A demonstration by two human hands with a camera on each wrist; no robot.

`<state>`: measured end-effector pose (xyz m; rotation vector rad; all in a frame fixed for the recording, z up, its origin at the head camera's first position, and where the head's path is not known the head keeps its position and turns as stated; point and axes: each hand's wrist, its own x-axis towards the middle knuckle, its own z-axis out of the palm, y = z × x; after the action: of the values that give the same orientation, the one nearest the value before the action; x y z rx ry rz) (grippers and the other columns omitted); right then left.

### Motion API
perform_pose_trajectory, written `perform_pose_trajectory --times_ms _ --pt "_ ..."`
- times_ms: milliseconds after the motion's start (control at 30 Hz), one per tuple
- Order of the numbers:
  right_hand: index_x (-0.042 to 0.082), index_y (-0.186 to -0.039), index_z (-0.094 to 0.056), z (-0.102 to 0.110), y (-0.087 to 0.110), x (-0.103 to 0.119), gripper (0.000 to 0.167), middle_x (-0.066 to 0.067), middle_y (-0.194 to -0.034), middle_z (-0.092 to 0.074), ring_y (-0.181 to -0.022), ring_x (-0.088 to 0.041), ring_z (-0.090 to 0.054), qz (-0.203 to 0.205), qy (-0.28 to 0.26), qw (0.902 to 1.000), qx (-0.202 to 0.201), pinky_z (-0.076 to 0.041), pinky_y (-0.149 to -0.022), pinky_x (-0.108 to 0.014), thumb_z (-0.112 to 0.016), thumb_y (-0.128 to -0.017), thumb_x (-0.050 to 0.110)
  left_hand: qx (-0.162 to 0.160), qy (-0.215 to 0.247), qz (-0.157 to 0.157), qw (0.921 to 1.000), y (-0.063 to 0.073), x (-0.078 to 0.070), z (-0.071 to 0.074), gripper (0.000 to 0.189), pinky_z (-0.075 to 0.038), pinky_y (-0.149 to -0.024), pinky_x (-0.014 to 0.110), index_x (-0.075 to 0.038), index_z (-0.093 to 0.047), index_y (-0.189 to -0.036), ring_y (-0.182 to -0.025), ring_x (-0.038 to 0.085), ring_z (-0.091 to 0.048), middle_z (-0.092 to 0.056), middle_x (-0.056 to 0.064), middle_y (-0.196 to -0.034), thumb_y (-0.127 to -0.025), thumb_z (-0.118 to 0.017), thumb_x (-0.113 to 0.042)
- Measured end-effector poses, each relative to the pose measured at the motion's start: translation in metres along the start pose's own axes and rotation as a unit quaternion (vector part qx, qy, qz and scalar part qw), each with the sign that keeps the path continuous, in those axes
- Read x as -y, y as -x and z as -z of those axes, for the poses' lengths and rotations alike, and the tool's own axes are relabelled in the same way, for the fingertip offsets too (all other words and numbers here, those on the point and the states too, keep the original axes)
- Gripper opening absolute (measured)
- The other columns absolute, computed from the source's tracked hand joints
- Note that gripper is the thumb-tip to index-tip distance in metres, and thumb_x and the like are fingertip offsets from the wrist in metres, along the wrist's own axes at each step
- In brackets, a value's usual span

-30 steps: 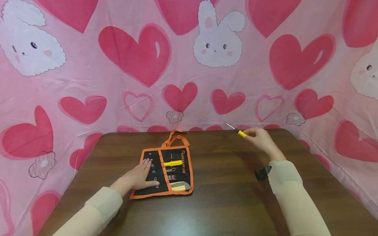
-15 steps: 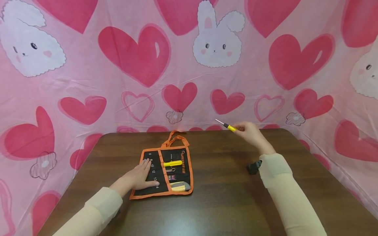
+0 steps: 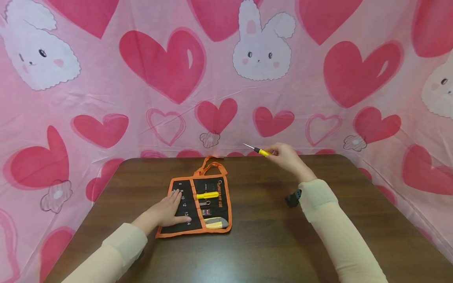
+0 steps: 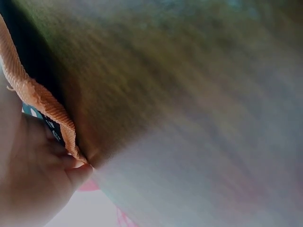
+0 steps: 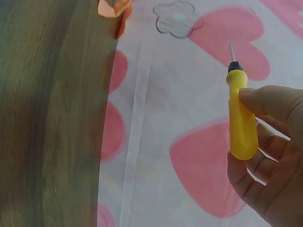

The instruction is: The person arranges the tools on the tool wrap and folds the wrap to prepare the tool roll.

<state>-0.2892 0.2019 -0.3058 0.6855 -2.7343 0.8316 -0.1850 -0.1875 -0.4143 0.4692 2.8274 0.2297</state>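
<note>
Raised over the far part of the table, my right hand (image 3: 286, 156) holds a screwdriver (image 5: 243, 116) with a yellow handle and black collar. Thumb and fingers grip the handle, and the thin metal shaft points left toward the backdrop. My left hand (image 3: 165, 210) lies with spread fingers on the left half of a black tool pouch (image 3: 217, 182) with orange edging, at left of centre. In the pouch's pockets sit a yellow-handled tool (image 3: 207, 195), a small wrench (image 3: 207, 203), a small purple-labelled item (image 3: 206, 212) and a yellow-grey utility knife (image 3: 216, 223).
Orange tie straps (image 3: 212, 167) trail from the pouch's far edge toward the back of the brown wooden table (image 3: 255, 243). Behind the table hangs a pink cloth (image 3: 219, 86) with hearts and rabbits. A black device (image 3: 293, 199) is at my right wrist.
My right hand has moved left with the screwdriver, toward the pouch, and slightly up in the head view. The left hand and the pouch have stayed in place.
</note>
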Motion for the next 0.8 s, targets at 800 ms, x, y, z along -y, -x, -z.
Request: perform_pose_trajectory --times_ms 800 --pt "0.005 -0.1 -0.071 -0.052 -0.015 0.038 0.018 -0.006 -0.093 -0.064 -0.082 -0.019 -0.057 0.046 0.004 0.9977 0.049 -0.05 -0.077 -0.036 -0.068 -0.083 0.01 -0.008 0.018 0.022 0.9996 -0.001 0.0 -0.001 0.109 -0.026 -0.101 0.054 0.005 -0.025 -0.142 -0.133 0.04 -0.019 -0.021 0.024 -0.147 -0.071 -0.056 -0.072"
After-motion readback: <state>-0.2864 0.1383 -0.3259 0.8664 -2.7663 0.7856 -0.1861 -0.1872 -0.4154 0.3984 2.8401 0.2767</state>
